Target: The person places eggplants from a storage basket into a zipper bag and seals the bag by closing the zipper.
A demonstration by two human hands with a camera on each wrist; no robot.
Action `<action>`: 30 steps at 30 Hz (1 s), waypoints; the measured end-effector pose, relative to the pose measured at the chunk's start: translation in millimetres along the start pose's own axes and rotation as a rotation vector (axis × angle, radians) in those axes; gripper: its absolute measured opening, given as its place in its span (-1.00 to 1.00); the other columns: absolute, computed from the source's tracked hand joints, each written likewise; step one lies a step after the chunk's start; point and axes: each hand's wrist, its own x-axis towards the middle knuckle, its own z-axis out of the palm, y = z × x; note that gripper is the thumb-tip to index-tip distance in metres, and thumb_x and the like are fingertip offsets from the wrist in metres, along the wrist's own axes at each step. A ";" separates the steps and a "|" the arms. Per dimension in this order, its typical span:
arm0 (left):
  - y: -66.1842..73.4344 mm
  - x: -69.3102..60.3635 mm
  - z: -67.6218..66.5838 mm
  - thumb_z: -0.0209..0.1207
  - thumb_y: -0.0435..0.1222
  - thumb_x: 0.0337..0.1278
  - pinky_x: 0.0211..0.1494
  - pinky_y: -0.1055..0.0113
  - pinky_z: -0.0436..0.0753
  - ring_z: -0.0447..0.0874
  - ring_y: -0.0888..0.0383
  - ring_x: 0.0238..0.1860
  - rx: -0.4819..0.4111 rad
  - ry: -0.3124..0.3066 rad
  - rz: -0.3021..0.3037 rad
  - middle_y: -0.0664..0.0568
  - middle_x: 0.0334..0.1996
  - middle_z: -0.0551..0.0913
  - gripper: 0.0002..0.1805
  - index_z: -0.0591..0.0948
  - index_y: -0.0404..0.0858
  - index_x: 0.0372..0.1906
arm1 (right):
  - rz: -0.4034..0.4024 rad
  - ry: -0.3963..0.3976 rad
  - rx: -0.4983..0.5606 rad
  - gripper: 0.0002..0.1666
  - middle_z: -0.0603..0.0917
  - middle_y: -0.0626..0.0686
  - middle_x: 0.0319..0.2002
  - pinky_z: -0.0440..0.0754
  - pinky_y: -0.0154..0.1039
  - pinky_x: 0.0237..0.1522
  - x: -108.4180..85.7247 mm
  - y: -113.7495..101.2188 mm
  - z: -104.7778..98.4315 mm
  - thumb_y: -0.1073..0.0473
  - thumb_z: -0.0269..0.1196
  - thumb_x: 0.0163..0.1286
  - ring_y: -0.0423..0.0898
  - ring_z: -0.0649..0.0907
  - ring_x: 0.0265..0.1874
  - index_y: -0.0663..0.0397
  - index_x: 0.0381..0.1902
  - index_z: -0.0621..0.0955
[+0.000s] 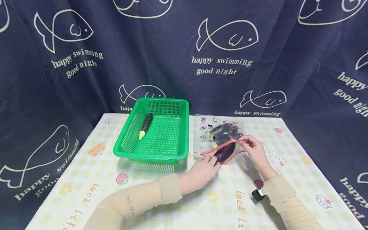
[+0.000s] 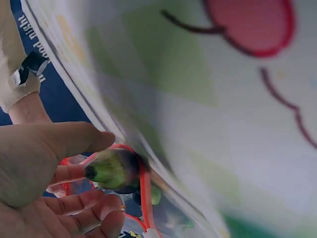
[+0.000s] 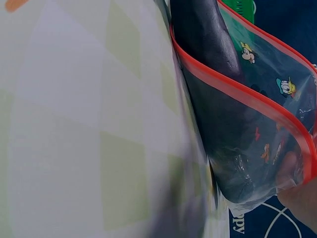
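A clear zip bag [image 1: 199, 142] with a red zip rim and cartoon prints lies on the table, its mouth facing me. Dark eggplants [image 1: 227, 128] show through the plastic. Another purple eggplant [image 1: 225, 153] lies in the mouth, partly inside. My left hand [image 1: 202, 172] is at this eggplant's near end; in the left wrist view the thumb and fingers stand apart about its green stem end [image 2: 111, 171] without closing on it. With thumb and fingers, my right hand [image 1: 254, 153] pinches the bag's rim at the right corner and holds it raised.
Left of the bag stands a green plastic basket [image 1: 186, 131], holding one long dark vegetable [image 1: 146, 124] with a pale green tip. A black object [image 1: 257, 195] is at the right cuff. Behind the patterned tablecloth [image 1: 143, 198] hangs a dark blue fish-print curtain [image 1: 172, 57].
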 end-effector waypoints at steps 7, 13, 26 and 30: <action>-2.3 -2.4 1.8 0.22 -0.25 0.08 -0.38 0.41 0.54 0.47 0.15 -0.13 0.021 0.020 0.031 0.08 -0.17 0.48 -0.74 0.50 -0.08 -0.10 | -0.005 -0.007 0.010 -0.83 0.62 -0.29 -0.37 0.50 -0.54 -0.37 0.0 -2.4 -0.1 0.37 0.19 0.27 -0.41 0.55 -0.41 0.44 -0.23 0.54; -2.8 -1.2 2.9 0.22 -0.25 0.07 -0.36 0.40 0.53 0.48 0.14 -0.13 0.048 0.026 0.049 0.09 -0.18 0.48 -0.75 0.52 -0.06 -0.10 | 0.000 -0.008 0.014 -0.90 0.62 -0.29 -0.37 0.50 -0.54 -0.37 0.6 -2.8 -0.6 0.37 0.19 0.27 -0.40 0.55 -0.41 0.32 -0.26 0.58; -1.6 4.0 4.8 0.21 -0.19 0.11 -0.33 0.33 0.50 0.46 0.13 -0.10 0.049 0.005 0.046 0.09 -0.19 0.46 -0.75 0.56 -0.07 -0.08 | -0.002 -0.004 0.008 -0.78 0.61 -0.27 -0.39 0.46 -0.53 -0.39 0.0 -6.4 0.0 0.37 0.19 0.28 -0.39 0.52 -0.43 0.49 -0.20 0.53; -1.2 6.5 4.5 0.21 -0.22 0.10 -0.33 0.32 0.51 0.46 0.12 -0.09 0.044 -0.001 0.044 0.09 -0.18 0.46 -0.75 0.56 -0.07 -0.07 | -0.001 -0.002 0.007 -0.78 0.60 -0.27 -0.39 0.44 -0.52 -0.41 -0.3 -7.3 0.0 0.36 0.19 0.29 -0.39 0.50 -0.44 0.48 -0.19 0.53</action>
